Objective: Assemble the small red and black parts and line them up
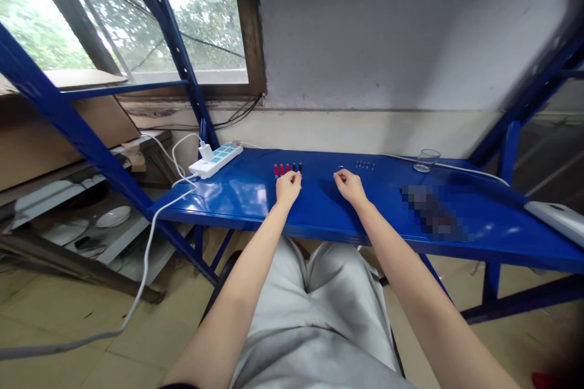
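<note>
A row of small red cylinders [281, 169] and black cylinders [297, 167] stands on the blue table [314, 213]. My left hand [287, 187] rests just in front of this row, fingers curled together, partly covering the black end; whatever they hold is hidden. To the right, my right hand [350, 186] is closed in a pinch over the table. A tiny shiny piece [340, 168] shows just beyond its fingertips, and I cannot tell whether it is gripped. Several small metal pieces [365, 165] lie in rows behind and right of that hand.
A white power strip [216, 160] with a plugged-in cord sits at the table's left end. Toward the back right stands a clear glass [426, 160], with a pixelated dark item [435, 213] in front. A white device [556, 219] lies at the right edge. Blue frame posts flank the table.
</note>
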{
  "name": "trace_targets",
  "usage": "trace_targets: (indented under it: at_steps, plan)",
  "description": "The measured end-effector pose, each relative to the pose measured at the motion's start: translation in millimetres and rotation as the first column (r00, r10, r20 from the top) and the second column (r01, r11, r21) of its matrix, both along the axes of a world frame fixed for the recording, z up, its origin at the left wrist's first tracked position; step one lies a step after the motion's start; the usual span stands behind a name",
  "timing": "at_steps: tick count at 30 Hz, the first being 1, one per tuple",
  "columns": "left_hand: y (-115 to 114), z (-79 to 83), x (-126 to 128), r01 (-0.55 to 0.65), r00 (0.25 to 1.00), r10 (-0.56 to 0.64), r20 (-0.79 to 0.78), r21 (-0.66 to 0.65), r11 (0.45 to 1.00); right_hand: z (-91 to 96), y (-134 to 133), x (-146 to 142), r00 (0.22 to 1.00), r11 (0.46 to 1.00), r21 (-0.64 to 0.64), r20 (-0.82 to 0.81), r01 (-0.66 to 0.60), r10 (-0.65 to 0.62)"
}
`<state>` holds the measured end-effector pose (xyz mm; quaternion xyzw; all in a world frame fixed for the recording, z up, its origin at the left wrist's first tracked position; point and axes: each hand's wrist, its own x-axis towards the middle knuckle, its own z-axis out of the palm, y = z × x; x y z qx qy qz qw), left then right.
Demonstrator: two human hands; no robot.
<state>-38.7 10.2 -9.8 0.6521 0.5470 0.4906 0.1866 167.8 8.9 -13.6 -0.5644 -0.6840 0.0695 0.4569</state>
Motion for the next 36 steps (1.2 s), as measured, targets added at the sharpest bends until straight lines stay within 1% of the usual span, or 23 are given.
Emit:
trace_targets:
  at_steps: [4, 12, 19, 29, 33, 36]
  plan:
    - [-0.7, 0.3, 0.0, 0.007, 1.0, -0.007, 0.005, 0.017, 1.0, -1.6, 1.2, 0.8, 1.0, 1.0, 0.001, -0.005, -0.007, 0.007]
    - [-2.6, 2.8, -0.2, 0.015, 1.0, -0.015, 0.009, 0.004, 1.0, -0.2, 0.9, 0.5, 1.0, 1.0, -0.008, -0.014, -0.009, 0.009]
    - [0.4, -0.7, -1.2, 0.022, 1.0, -0.022, 0.011, 0.028, 0.999, -1.6, 2.0, 0.9, 1.0, 1.0, -0.012, -0.005, -0.014, 0.014]
    - [2.0, -3.3, -0.9, 0.02, 0.999, -0.022, 0.047, 0.035, 0.999, 2.0, -1.0, 0.4, 1.0, 1.0, -0.028, 0.022, -0.003, 0.003]
    - [1.1, -1.1, -1.0, -0.016, 0.993, 0.012, 0.113, 0.034, 0.999, -2.1, 2.3, -1.1, 1.0, 0.999, -0.039, 0.025, -0.011, 0.012]
    - [0.2, 3.2, -2.0, -0.067, 0.969, 0.063, 0.238, 0.008, 0.998, -3.5, 8.2, -7.2, 0.996, 0.994, -0.085, 0.051, -0.072, 0.077]
